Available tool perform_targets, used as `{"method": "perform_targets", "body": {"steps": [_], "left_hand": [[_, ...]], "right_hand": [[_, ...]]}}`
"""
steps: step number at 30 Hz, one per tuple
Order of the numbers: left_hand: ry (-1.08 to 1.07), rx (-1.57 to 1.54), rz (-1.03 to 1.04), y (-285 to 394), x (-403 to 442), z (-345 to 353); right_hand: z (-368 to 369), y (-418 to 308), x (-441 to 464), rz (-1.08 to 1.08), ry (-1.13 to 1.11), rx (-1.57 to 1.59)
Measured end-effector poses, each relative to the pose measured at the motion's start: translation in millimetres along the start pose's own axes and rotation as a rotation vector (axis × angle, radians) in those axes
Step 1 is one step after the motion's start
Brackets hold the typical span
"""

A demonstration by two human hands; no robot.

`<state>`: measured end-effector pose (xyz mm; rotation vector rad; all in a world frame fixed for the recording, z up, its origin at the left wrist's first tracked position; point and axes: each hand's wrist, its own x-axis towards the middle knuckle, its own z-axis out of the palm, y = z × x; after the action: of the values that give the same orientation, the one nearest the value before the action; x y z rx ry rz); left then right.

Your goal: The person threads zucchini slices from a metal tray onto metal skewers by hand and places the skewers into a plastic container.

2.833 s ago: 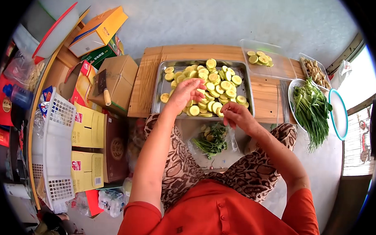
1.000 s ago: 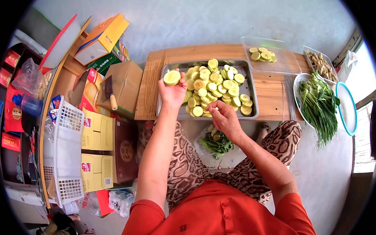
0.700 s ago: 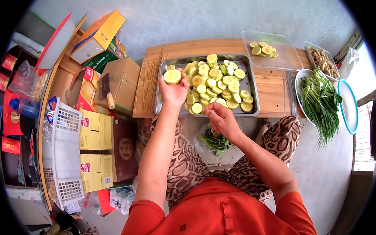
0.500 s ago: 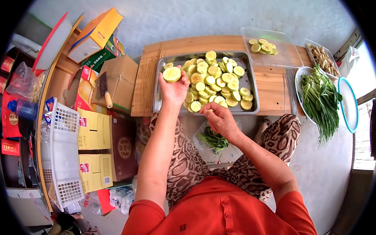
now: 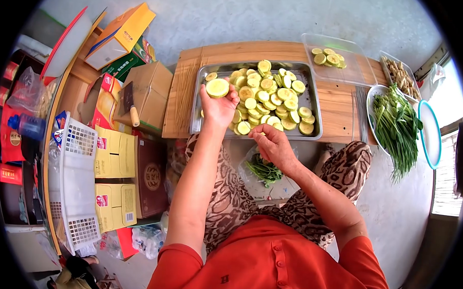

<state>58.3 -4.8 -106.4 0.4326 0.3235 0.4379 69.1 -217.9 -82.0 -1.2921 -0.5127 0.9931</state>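
In the head view, the left hand [image 5: 219, 109] is turned palm up over the tray [image 5: 311, 99], fingers curled round a pale green slice [image 5: 217, 87]. The right hand [image 5: 275, 146] is just beside the tray's near edge, thumb and fingertip pinched together; whether anything thin lies between them cannot be told. More slices form a pile [image 5: 266, 97] in the tray, which sits on the tabletop [image 5: 339, 110] between wooden skewers [image 5: 184, 99] and metal ones [image 5: 361, 114].
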Motion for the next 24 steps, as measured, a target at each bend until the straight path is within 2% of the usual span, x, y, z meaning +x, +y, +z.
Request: {"method": "perform_targets", "body": {"steps": [3,16,24], "left_hand": [[-0.048,-0.006,0.005,0.4,-0.7,-2.4],[0.014,0.082,0.029,-3.8,-4.0,7.7],[-0.056,0.17,0.054,-9.0,-4.8,8.7]], "right_hand": [[1.0,0.5,0.5,-0.003,0.008,-0.01],[1.6,1.6,2.5,0.037,0.011,0.085],[4.4,2.1,3.9,0.04,0.015,0.122]]}}
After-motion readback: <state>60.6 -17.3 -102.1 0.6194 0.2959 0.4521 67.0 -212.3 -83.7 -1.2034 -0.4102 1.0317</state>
